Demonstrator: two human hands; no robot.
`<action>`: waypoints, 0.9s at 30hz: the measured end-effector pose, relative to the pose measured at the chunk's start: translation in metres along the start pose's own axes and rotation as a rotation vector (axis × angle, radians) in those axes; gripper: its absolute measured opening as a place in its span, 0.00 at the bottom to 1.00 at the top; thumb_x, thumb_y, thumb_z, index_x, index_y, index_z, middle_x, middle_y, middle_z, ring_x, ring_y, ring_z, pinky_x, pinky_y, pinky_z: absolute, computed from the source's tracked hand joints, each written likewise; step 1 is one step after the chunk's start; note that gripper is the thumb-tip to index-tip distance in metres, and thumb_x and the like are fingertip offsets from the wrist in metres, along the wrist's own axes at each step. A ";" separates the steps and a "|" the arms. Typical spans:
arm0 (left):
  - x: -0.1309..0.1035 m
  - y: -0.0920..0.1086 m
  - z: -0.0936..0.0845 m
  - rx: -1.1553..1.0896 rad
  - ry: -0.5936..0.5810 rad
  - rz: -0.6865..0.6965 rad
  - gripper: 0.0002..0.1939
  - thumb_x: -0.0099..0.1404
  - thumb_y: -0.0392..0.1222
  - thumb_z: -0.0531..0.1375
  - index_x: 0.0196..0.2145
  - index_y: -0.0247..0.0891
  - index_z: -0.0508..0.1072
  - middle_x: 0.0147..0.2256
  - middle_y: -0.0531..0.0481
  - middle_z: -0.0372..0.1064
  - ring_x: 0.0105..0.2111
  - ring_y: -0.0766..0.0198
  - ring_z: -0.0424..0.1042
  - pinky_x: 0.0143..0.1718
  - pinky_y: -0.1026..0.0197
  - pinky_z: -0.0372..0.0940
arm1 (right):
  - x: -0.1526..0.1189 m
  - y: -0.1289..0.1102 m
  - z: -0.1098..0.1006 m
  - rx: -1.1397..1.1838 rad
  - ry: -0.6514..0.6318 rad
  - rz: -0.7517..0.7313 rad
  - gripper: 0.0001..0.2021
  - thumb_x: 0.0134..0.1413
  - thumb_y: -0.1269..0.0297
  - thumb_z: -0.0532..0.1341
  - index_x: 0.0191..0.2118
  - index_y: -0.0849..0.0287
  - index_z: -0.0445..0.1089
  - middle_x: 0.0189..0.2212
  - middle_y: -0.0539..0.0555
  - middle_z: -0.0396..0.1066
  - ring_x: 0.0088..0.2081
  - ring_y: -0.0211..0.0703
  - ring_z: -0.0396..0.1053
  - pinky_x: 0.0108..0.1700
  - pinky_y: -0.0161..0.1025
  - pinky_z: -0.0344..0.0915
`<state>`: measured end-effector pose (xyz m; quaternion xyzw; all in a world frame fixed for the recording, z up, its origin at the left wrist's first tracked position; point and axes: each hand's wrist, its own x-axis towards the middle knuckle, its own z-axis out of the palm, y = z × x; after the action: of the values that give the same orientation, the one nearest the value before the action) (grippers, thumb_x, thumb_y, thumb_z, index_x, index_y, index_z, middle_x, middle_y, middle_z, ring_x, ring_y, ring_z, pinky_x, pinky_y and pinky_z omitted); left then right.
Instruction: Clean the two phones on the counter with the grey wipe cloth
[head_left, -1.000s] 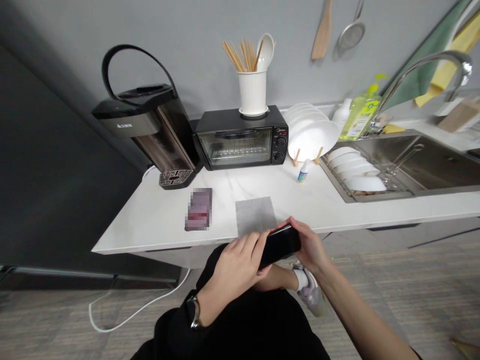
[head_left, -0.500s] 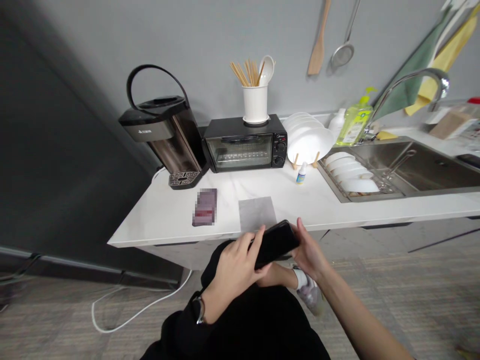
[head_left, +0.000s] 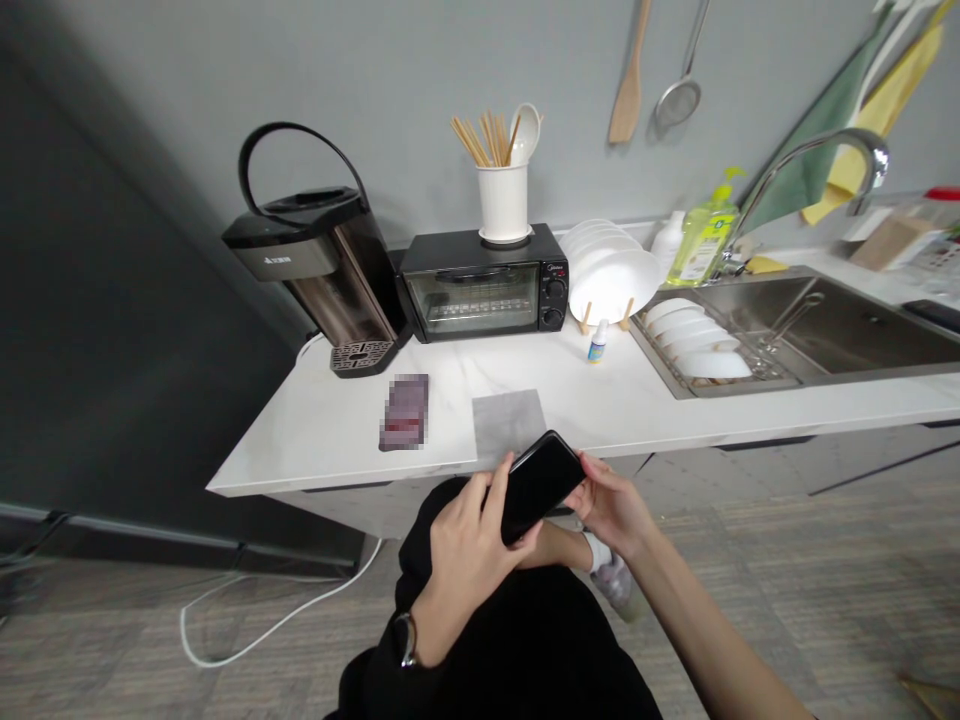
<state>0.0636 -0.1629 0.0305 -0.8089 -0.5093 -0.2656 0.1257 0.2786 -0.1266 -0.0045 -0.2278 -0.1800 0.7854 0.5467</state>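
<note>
I count one toaster oven (head_left: 484,295); left of it, one dispenser (head_left: 341,285); on top, one utensil holder (head_left: 503,203); to its right, three bottles (head_left: 703,242) and one sink (head_left: 881,325); in front of it, one black phone (head_left: 540,485).

Black phone (head_left: 538,486), glossy dark face up, tilted diagonally, in front of the counter's edge

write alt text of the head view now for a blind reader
A left hand and right hand hold a black smartphone in front of a white countertop with a water dispenser, toaster oven, racked white plates and a sink.
</note>
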 end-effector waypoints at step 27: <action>0.083 -0.066 0.053 -0.942 -0.187 -0.203 0.42 0.62 0.43 0.68 0.71 0.42 0.60 0.65 0.39 0.66 0.64 0.46 0.68 0.66 0.48 0.63 | 0.092 -0.071 0.054 -1.364 -0.093 -0.595 0.16 0.70 0.63 0.58 0.58 0.48 0.75 0.40 0.50 0.80 0.33 0.40 0.72 0.35 0.37 0.69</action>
<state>0.0493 -0.0456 0.0289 -0.7444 -0.4190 -0.4045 -0.3267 0.2759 -0.0182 0.0635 -0.4245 -0.7045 0.3269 0.4654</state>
